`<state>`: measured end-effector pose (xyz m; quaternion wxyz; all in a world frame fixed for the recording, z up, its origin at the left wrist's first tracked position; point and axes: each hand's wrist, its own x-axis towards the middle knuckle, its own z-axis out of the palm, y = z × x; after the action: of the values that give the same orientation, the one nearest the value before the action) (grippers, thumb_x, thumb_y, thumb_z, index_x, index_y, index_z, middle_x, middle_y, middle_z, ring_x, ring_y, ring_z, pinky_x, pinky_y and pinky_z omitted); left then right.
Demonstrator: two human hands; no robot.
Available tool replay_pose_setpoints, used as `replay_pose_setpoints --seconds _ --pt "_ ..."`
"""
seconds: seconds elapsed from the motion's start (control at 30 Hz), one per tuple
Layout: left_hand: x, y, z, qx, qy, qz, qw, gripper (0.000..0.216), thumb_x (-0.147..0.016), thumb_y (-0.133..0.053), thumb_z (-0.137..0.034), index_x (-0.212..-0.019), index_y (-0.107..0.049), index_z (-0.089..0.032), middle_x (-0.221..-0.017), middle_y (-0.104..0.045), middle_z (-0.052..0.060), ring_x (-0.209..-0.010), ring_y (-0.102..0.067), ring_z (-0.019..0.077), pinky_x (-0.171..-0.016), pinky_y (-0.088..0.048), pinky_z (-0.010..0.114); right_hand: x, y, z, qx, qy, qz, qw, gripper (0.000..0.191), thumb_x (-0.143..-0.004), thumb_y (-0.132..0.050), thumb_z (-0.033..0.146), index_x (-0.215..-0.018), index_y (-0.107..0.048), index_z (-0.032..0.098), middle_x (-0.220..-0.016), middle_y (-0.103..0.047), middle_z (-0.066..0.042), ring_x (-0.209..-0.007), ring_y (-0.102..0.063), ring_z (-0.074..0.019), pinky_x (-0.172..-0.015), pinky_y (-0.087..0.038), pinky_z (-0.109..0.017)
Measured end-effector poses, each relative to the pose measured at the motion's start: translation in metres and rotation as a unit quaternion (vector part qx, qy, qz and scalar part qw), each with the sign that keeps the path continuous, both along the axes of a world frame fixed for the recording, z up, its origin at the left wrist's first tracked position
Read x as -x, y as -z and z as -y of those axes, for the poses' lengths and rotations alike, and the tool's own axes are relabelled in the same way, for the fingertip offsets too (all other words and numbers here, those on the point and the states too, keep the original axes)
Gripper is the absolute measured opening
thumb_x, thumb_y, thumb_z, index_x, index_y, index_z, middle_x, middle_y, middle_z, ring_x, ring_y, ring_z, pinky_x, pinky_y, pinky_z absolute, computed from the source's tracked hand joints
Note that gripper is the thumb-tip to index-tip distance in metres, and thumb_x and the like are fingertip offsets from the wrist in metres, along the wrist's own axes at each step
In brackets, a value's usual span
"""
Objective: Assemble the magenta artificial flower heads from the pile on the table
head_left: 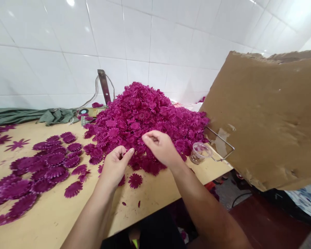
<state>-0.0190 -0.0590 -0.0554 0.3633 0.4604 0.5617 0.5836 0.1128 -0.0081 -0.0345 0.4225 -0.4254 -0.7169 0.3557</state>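
Observation:
My left hand is just in front of a big heap of magenta fabric-like flowers. Its fingers are curled, with the thumb against them; a bit of magenta shows at the fingertips, but what they grip is unclear. To the right and a little higher, my right hand pinches thumb and forefinger together, with anything between them too small to name. The two hands are apart. One loose flower lies flat on the table below them, with small petal scraps nearer the edge.
Flatter magenta flower layers lie stacked at the left of the wooden table. A clear plastic cup stands right of the heap, beside a bent wire and a large cardboard sheet. Green cloth lies along the tiled wall.

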Motion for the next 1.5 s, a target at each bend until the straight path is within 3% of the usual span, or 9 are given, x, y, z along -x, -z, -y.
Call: replay_pose_setpoints --seconds 0.23,0.37,0.6,0.73,0.8,0.93,1.03,1.17,1.5 --pt "-0.005 0.012 0.001 0.063 0.099 0.134 0.984 0.044 -0.052 -0.071 -0.053 -0.055 -0.047 -0.017 -0.050 -0.040 -0.006 -0.049 -0.034 0.0072 -0.048 -0.029 0.020 -0.002 0.004 0.011 0.049 -0.205 0.016 0.977 0.021 -0.076 -0.054 0.033 -0.064 -0.048 0.016 -0.059 -0.043 0.005 -0.056 -0.039 -0.0079 -0.055 -0.034 -0.023" --pt "-0.006 0.009 0.006 0.073 0.135 0.169 0.974 0.044 -0.055 -0.069 -0.056 -0.058 -0.049 -0.017 -0.050 -0.041 -0.006 -0.048 -0.033 0.0070 -0.048 -0.030 0.020 -0.007 0.004 0.005 0.059 -0.242 -0.016 0.968 0.022 -0.073 -0.057 0.033 -0.064 -0.046 0.017 -0.058 -0.042 0.005 -0.055 -0.038 -0.0076 -0.054 -0.033 -0.022" --pt "-0.013 0.007 0.004 0.002 0.054 0.057 0.997 0.034 -0.060 -0.066 -0.044 -0.056 -0.046 -0.018 -0.050 -0.035 -0.008 -0.047 -0.027 0.0061 -0.046 -0.024 0.020 0.009 0.012 -0.013 -0.018 0.008 -0.035 0.999 0.022 -0.076 -0.047 0.024 -0.056 -0.040 0.020 -0.051 -0.037 0.005 -0.050 -0.035 -0.0087 -0.052 -0.031 -0.022" --pt "-0.008 0.004 0.012 -0.024 0.021 0.035 0.999 0.032 -0.060 -0.067 -0.043 -0.056 -0.046 -0.019 -0.049 -0.037 -0.007 -0.048 -0.030 0.0075 -0.046 -0.027 0.021 -0.006 0.012 -0.047 -0.063 0.249 0.014 0.966 0.019 -0.078 -0.042 0.021 -0.059 -0.041 0.020 -0.059 -0.044 0.001 -0.061 -0.041 -0.0129 -0.064 -0.038 -0.027" --pt "-0.004 0.002 0.016 -0.013 0.036 0.024 0.999 0.031 -0.060 -0.067 -0.043 -0.055 -0.048 -0.019 -0.050 -0.040 -0.006 -0.048 -0.033 0.0082 -0.047 -0.029 0.021 -0.017 0.012 -0.060 -0.028 0.295 0.080 0.952 0.013 -0.077 -0.044 0.020 -0.064 -0.047 0.019 -0.066 -0.049 -0.003 -0.067 -0.046 -0.0163 -0.072 -0.040 -0.032" --pt "-0.001 0.001 0.016 0.015 0.084 0.041 0.996 0.029 -0.060 -0.066 -0.044 -0.064 -0.056 -0.018 -0.058 -0.049 -0.002 -0.054 -0.039 0.0097 -0.053 -0.033 0.022 -0.021 0.011 -0.050 -0.072 0.239 0.127 0.960 0.028 -0.067 -0.060 0.020 -0.093 -0.054 0.010 -0.099 -0.051 -0.017 -0.096 -0.049 -0.0251 -0.088 -0.038 -0.038" --pt "-0.003 0.003 0.010 0.030 0.089 0.038 0.995 0.030 -0.062 -0.064 -0.045 -0.058 -0.051 -0.018 -0.053 -0.042 -0.004 -0.050 -0.034 0.0084 -0.050 -0.029 0.022 -0.014 0.004 -0.018 -0.109 0.130 0.083 0.982 0.018 -0.076 -0.054 0.025 -0.089 -0.055 0.014 -0.095 -0.055 -0.012 -0.089 -0.052 -0.0208 -0.081 -0.042 -0.036" --pt "-0.005 0.009 0.004 0.019 0.049 0.030 0.998 0.041 -0.062 -0.064 -0.046 -0.048 -0.037 -0.019 -0.048 -0.030 -0.007 -0.047 -0.025 0.0067 -0.045 -0.023 0.021 -0.009 -0.006 0.017 -0.049 -0.048 0.050 0.996 0.016 -0.080 -0.051 0.032 -0.073 -0.055 0.017 -0.074 -0.056 -0.002 -0.063 -0.050 -0.0107 -0.063 -0.043 -0.026" --pt "-0.012 0.010 0.003 0.068 0.109 0.208 0.970 0.045 -0.056 -0.067 -0.059 -0.057 -0.050 -0.017 -0.047 -0.044 -0.006 -0.048 -0.042 0.0087 -0.051 -0.037 0.022 -0.003 0.006 0.014 0.153 -0.256 0.000 0.954 0.028 -0.073 -0.058 0.039 -0.061 -0.045 0.017 -0.054 -0.042 0.006 -0.050 -0.037 -0.0066 -0.050 -0.033 -0.022"
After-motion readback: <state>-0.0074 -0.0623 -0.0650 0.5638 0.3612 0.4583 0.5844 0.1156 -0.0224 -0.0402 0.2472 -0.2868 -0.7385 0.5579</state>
